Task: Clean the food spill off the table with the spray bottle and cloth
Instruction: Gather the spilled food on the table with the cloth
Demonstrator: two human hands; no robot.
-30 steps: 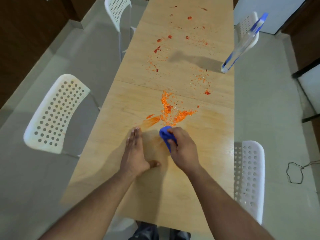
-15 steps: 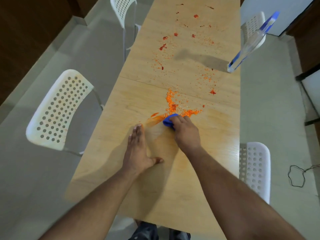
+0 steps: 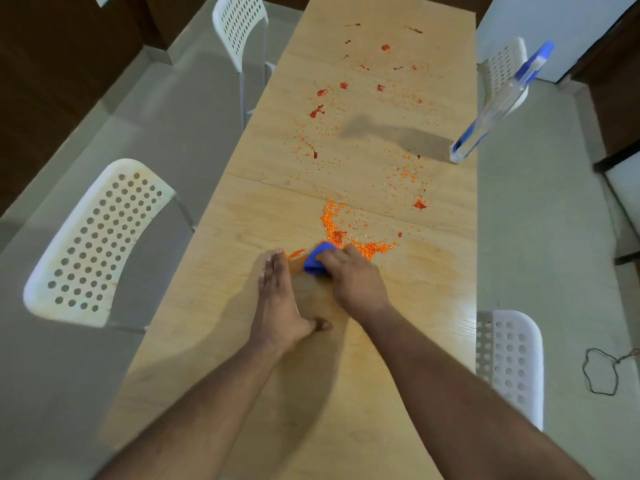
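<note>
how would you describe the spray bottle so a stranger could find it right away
Start from the long wooden table and follow its right edge to the far half. The spray bottle stands there beside a white chair. It is the only clear, tall thing, with a blue head.

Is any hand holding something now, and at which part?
The right hand grips the bunched blue cloth from above; only its front end shows. The left hand lies flat on the table, holding nothing.

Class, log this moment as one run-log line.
right hand: wiping with blue cloth | left hand: flat on table | spill: remains | spray bottle: unused
</note>
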